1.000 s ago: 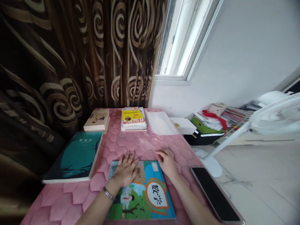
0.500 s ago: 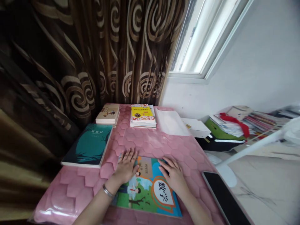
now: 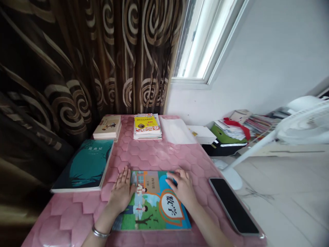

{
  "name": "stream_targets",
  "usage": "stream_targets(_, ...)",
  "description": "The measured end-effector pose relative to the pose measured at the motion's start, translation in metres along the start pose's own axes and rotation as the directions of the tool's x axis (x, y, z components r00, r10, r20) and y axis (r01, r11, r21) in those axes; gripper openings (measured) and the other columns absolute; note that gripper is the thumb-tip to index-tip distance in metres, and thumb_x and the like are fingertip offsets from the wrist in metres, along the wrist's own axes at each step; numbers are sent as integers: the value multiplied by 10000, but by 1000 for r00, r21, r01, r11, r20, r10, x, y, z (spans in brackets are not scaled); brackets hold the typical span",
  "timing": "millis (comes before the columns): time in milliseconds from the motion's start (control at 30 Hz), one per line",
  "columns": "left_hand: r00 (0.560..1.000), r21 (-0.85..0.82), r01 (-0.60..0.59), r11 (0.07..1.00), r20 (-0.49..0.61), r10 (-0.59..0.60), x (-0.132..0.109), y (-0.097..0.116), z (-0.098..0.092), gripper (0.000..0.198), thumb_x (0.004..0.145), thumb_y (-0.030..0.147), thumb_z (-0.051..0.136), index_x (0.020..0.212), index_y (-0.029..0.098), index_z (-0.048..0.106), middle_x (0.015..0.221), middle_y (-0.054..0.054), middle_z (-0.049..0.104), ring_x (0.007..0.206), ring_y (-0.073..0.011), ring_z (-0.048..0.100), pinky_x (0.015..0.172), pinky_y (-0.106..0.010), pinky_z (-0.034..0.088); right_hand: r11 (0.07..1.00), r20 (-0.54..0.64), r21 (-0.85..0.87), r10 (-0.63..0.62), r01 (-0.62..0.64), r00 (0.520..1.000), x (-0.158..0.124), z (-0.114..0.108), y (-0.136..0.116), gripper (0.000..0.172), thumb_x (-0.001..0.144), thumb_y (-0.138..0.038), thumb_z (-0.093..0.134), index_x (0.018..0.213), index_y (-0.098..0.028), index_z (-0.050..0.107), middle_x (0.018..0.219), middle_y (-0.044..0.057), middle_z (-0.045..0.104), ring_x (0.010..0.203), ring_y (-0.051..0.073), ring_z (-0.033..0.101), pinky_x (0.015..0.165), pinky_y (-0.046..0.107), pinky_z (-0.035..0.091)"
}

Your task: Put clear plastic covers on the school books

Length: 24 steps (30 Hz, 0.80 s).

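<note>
A colourful picture-cover textbook [image 3: 151, 202] lies flat on the pink quilted table cover [image 3: 154, 156] right in front of me. My left hand [image 3: 121, 192] rests flat on the book's left edge, fingers stretched out and spread. My right hand [image 3: 182, 188] lies flat on the book's upper right part, fingers extended. Neither hand holds anything. A metal bracelet [image 3: 99, 233] circles my left wrist.
A teal-cover book [image 3: 84, 166] lies at the left. At the far edge are a beige book stack [image 3: 107, 127], a yellow-topped stack [image 3: 147, 126] and a white sheet [image 3: 177, 132]. A black phone [image 3: 233, 206] lies at the right edge. A white fan [image 3: 295, 127] and floor clutter stand beyond.
My left hand has slid from the top of the cover to its left edge. The right hand stays on the cover's upper right. The view has swung back.
</note>
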<state>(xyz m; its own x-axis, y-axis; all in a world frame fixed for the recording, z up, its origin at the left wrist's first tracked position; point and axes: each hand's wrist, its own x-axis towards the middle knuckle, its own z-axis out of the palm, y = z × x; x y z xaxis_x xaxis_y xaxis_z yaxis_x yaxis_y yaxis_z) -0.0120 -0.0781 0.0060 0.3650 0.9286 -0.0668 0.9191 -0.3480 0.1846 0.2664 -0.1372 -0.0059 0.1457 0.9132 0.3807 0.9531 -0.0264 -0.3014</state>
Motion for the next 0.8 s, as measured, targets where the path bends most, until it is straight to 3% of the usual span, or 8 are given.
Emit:
stream_targets(133,998,-12,-23,1000,-61,22,2,-2,3,657,914,433,281,1479,98,247,1558,-125,170,1433,-254,186,1153,-441,213,992,146,35,-123,120,982,-10,-22,-19,296,916,-341,487,1154,-287,656,1163,109,579,1049,270,522,863,432,439)
stream_targets(267,1000,-18,-9,1000,-26,8,2,0,2,671,911,431,288,1478,73,244,1560,-127,160,1432,-270,183,1157,-438,209,921,407,274,-370,275,835,-35,-47,-48,432,839,-463,610,1254,-347,585,1332,43,533,1239,273,443,1032,437,366)
stream_targets(333,1000,-21,2,1000,-3,-2,2,1,0,675,914,427,284,1479,62,235,1564,-128,144,1436,-270,167,1160,-431,202,895,478,331,-432,298,765,-45,-54,-57,520,800,-521,640,1285,-351,560,1393,30,500,1300,296,394,1091,480,301)
stream_targets(400,1000,-29,-1,1000,0,1,2,0,0,671,917,426,279,1479,61,232,1562,-135,142,1436,-268,165,1160,-439,199,887,511,350,-451,302,732,-52,-57,-62,511,826,-506,617,1297,-318,557,1417,42,486,1331,303,370,1116,503,263)
stream_targets(633,993,-87,-113,990,31,116,10,-20,5,664,922,429,302,1486,88,217,1557,-150,127,1440,-234,126,1165,-434,169,877,451,341,-468,338,760,-55,-55,-64,323,899,-374,548,1188,-268,645,1355,32,557,1299,240,446,1104,402,329)
stream_targets(733,986,-171,-156,973,40,165,11,-29,2,668,913,436,349,1485,110,233,1559,-141,142,1440,-239,136,1158,-437,187,869,402,358,-473,342,784,-58,-50,-67,236,921,-274,513,1082,-274,685,1216,6,659,1184,183,556,1086,319,338)
stream_targets(800,980,-273,-189,943,10,199,6,-32,-5,610,916,447,365,1453,160,339,1560,-99,187,1442,-230,151,1155,-433,202,881,390,328,-454,340,801,-59,-47,-69,215,922,-217,493,981,-251,697,1053,4,721,1027,163,640,985,264,411)
